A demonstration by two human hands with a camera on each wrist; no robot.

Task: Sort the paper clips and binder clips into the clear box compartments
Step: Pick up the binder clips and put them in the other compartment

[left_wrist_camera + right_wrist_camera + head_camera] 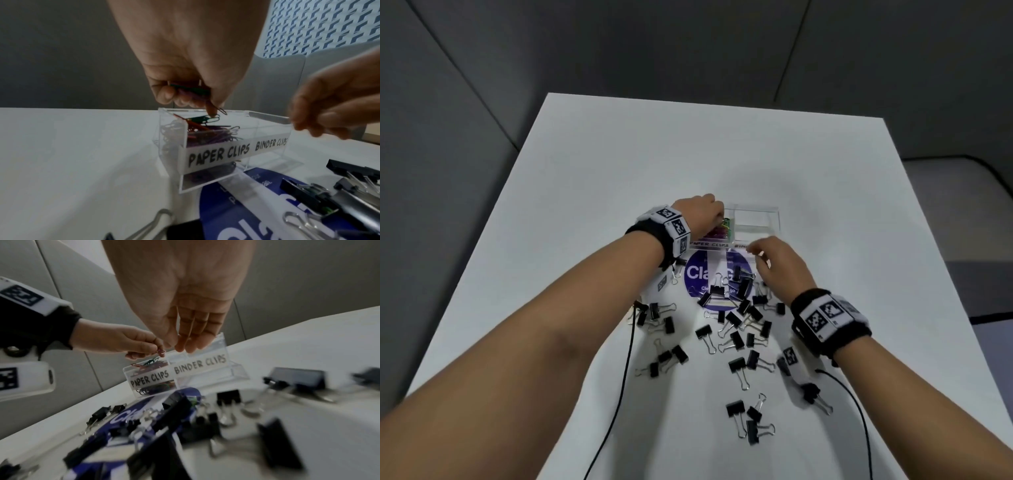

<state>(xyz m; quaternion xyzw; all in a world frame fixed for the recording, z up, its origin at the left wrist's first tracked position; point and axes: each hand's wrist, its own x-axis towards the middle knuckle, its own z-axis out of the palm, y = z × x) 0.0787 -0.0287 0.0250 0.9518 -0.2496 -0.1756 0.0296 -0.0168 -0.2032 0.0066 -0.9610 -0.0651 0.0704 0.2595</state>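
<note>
A clear two-compartment box (774,209) stands mid-table, labelled PAPER CLIPS (218,155) and BINDER CLIPS (200,364). Coloured paper clips (207,131) fill its left compartment; the right compartment (755,219) looks bare. My left hand (705,212) hovers over the left compartment and pinches a few paper clips (193,91), green and purple, with one dangling at the rim. My right hand (774,260) hangs in front of the box's right half, fingers (193,337) straight and pointing down, holding nothing. Several black binder clips (736,339) lie scattered on the table nearer me.
A round blue sticker (698,274) lies on the white table (619,164) just in front of the box, partly under binder clips. Two black cables (626,359) trail toward me from the wrist cameras. Small tag cards (790,356) lie among the clips.
</note>
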